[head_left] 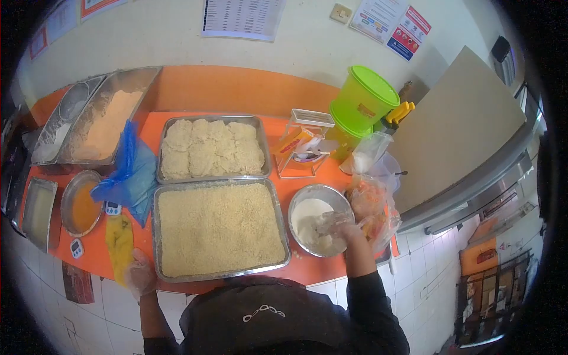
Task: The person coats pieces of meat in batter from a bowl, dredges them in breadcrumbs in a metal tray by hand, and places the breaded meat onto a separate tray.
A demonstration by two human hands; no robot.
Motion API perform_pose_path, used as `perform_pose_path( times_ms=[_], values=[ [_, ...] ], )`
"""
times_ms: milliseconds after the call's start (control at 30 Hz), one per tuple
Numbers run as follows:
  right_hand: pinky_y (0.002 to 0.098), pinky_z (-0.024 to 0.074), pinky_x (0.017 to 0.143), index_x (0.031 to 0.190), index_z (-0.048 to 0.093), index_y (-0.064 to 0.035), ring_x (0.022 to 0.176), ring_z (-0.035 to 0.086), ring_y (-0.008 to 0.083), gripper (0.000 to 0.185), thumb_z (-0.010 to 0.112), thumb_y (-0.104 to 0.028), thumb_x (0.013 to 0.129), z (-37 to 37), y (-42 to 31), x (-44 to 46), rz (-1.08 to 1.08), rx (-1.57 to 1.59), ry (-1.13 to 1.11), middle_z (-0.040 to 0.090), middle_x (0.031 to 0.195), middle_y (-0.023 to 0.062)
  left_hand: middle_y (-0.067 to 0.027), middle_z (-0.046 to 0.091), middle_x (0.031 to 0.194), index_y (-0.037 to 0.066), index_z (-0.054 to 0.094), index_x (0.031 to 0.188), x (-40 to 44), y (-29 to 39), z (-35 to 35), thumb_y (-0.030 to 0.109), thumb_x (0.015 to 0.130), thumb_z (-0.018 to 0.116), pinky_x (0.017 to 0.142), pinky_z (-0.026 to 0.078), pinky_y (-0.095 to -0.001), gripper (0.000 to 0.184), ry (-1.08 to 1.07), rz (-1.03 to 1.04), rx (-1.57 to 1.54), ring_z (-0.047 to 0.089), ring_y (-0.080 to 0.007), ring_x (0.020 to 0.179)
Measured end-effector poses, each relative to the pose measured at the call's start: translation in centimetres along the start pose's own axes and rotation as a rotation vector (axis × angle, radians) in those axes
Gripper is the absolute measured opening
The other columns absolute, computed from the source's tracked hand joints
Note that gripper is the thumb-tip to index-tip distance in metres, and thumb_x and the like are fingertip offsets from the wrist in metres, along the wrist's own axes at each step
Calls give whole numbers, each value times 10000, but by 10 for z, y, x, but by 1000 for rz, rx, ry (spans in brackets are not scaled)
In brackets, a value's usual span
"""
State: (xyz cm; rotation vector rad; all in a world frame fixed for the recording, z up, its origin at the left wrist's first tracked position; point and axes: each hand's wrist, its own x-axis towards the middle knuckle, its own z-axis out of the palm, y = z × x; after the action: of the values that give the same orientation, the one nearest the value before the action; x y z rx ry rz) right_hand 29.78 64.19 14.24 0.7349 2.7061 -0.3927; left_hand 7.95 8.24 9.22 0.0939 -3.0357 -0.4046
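Observation:
My right hand (335,227), in a clear plastic glove, reaches into a round metal bowl (296,208) of white flour-like stuff (311,208). Its fingers are curled around something pale that I cannot make out, and a lumpy pale patch lies below them. My left hand (140,273), also gloved, rests at the table's front edge with its fingers loosely apart. It is beside the left corner of a large metal tray (284,236) filled with pale crumbs (220,231). A yellow cloth (118,239) lies next to that hand.
Behind the crumbs stands a tray of pale, lumpy coated pieces (213,148). Two deep metal containers (112,127), an orange-filled bowl (83,204), a blue bag (131,174) and timers (77,248) sit left. Green tubs (364,97), a wire rack (303,157) and plastic bags (373,207) stand right.

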Motion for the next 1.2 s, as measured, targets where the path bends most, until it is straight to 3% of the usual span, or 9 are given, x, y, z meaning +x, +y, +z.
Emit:
perform_pose_path(
  times_ms=[300,400,467,633,667,767,900,1067,1200],
  values=[
    [391,446,941,1152,623,-86,1098,572,293,492,615,-420,791,40,44,22,-34,-71,33,622,1147,164,-248,607,654,-39,645,698,-6,18,-21,508,961,261,578,452,-495,718,33,-80,-115,606,-411,612],
    [382,453,923,1197,583,-71,1078,577,275,498,605,-402,825,50,45,24,4,167,85,618,1158,147,-183,639,756,1,455,1109,0,-13,11,275,895,451,550,483,-432,347,-31,60,115,640,-343,651],
    [373,459,903,1210,565,-54,1059,582,264,482,592,-375,852,32,9,5,91,296,123,618,1155,141,-147,654,799,19,370,1300,4,-22,23,164,863,546,533,498,-404,493,-87,104,209,654,-307,665],
    [361,468,855,1157,577,-12,1013,592,241,393,571,-283,873,9,-40,-12,280,782,320,625,1093,154,-145,643,765,17,398,1280,2,-13,10,171,876,546,496,487,-413,456,-28,256,373,641,-307,633],
    [366,470,852,1151,582,-17,1012,593,253,373,559,-265,873,19,-29,-8,259,804,359,625,1090,162,-169,625,707,7,472,1096,-1,-5,3,280,903,455,512,472,-438,335,41,221,226,626,-337,605],
    [382,474,842,1132,597,-30,1009,598,289,323,526,-209,874,50,14,13,95,438,398,626,1078,185,-213,588,587,-10,615,745,-7,10,-10,496,957,275,540,445,-486,645,126,118,-65,593,-396,546],
    [399,481,830,1102,614,-56,985,604,338,292,519,-177,854,36,18,20,26,-214,257,631,1041,197,-208,590,585,-6,616,750,-2,0,0,491,962,274,537,456,-479,639,76,49,-23,598,-391,547],
    [421,492,808,1026,616,-55,885,635,331,266,545,-226,835,11,-18,3,110,-95,341,642,943,173,-222,605,601,-7,623,635,4,-22,33,473,976,256,526,461,-477,694,233,173,150,619,-387,574],
    [439,505,763,1003,603,-56,822,644,322,253,526,-247,856,16,-35,-14,-26,-417,414,634,895,182,-195,611,601,-6,621,792,0,-9,8,414,986,285,473,460,-454,572,106,147,67,610,-371,543]
  ],
)
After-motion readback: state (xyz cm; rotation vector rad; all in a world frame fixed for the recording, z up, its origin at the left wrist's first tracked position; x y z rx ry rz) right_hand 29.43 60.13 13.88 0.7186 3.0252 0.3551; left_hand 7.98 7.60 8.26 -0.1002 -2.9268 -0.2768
